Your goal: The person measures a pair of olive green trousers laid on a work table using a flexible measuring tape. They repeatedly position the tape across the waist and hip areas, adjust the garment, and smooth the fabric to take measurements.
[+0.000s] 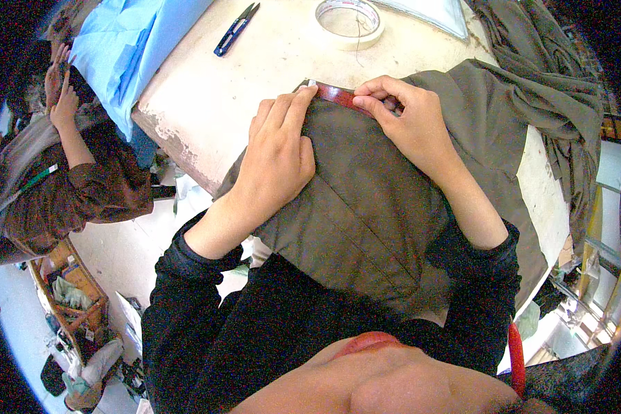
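Observation:
Dark olive-brown cloth (pixel 366 186) with a long seam lies over the near part of the table. Along its far edge runs a glossy red strip (pixel 338 95) that looks like a measuring tape, with a pale end. My left hand (pixel 279 141) lies on the cloth, fingers straight, its fingertips pressing at that pale end. Thumb and forefinger of my right hand (pixel 407 117) pinch the strip's other part; what lies behind those fingers is partly hidden. Beyond my hands are a roll of white tape (pixel 348 43) and blue thread snips (pixel 234 33).
The worn white table (pixel 186 114) carries blue sheeting (pixel 127 52) at the left and more dark cloth (pixel 541 90) at the right. Another person's hand (pixel 63 107) shows at the far left. A wooden box (pixel 65 265) stands below, at the left.

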### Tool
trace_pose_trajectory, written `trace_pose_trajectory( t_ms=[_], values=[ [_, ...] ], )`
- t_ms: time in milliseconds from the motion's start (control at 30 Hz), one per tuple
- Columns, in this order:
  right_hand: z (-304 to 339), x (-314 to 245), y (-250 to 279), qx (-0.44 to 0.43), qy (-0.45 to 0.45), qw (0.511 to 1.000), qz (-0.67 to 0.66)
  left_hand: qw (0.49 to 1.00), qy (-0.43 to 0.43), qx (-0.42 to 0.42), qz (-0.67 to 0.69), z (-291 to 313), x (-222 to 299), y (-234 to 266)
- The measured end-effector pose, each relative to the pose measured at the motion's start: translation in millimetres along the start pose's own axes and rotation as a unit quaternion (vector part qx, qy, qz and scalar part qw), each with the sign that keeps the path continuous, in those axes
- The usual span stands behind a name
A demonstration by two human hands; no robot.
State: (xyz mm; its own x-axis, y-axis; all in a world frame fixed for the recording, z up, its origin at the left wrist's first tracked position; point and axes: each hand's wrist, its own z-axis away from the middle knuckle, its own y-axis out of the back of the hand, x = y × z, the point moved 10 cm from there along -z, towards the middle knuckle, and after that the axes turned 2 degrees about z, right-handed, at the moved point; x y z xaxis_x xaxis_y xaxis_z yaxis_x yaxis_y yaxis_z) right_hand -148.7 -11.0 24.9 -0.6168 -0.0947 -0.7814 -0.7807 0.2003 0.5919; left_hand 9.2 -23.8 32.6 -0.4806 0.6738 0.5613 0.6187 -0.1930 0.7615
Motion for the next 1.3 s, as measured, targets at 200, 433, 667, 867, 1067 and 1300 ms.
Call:
trace_pose_trajectory(
  t_ms=[200, 433, 667, 867, 1067, 1300],
  values=[
    [0, 1, -1, -0.01, -0.004, 1.0, 0.003, 1.0, -0.001, -0.012, -0.013, -1, 2, -2],
    [-1, 1, -1, -0.017, -0.012, 1.0, 0.01, 0.998, -0.007, -0.025, -0.056, -2, 3, -6],
    [-2, -12, 6, 0.007, 0.051, 0.995, 0.08, 0.997, -0.005, -0.03, -0.073, -2, 2, -8],
    [-1, -13, 5, 0.011, 0.066, 0.995, 0.07, 0.997, -0.005, -0.033, -0.062, -2, 2, -8],
    [-1, -14, 5, 0.009, 0.079, 0.995, 0.054, 0.998, 0.006, -0.033, -0.055, -1, 1, -8],
    [-1, -14, 4, 0.006, 0.083, 0.995, 0.057, 0.999, 0.011, -0.031, -0.043, -2, 0, -7]
  ],
)
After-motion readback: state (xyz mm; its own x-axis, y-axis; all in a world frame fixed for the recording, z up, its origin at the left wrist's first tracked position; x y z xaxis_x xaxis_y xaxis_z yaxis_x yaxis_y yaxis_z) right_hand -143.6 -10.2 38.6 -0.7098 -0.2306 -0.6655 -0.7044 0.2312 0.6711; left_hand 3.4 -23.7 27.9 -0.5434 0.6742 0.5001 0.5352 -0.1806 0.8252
